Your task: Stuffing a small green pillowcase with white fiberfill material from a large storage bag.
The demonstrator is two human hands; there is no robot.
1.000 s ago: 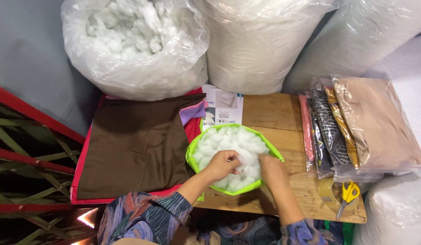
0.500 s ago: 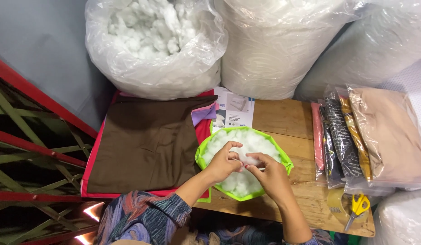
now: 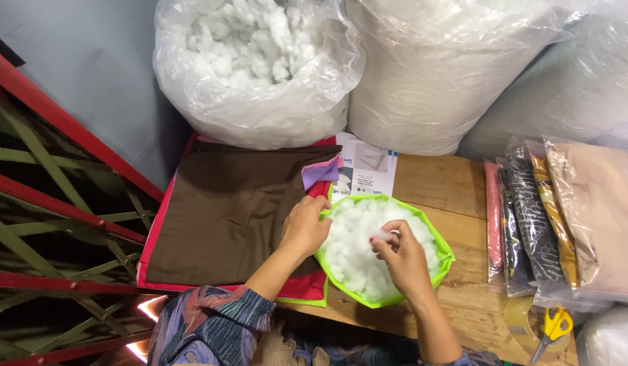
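Observation:
A bright green fabric cover [image 3: 441,252] lies open on the wooden table, filled with white fluffy stuffing [image 3: 358,251]. My left hand [image 3: 304,226] grips the cover's left rim, beside the brown cloth. My right hand [image 3: 399,252] rests on top of the stuffing with its fingers pinched on a tuft of it. Both forearms come in from the bottom, in swirl-patterned sleeves.
A brown cloth [image 3: 233,207] lies on red fabric at the left. Behind stand an open clear bag of white stuffing [image 3: 260,64] and big wrapped rolls [image 3: 436,74]. Bagged fabrics [image 3: 564,217], tape and yellow-handled scissors [image 3: 551,329] sit at the right. A red and green metal frame [image 3: 56,217] is left.
My left hand has left the stuffing and gone to the cover's left rim. My right hand stays on the stuffing. The view has shifted, so everything sits further right.

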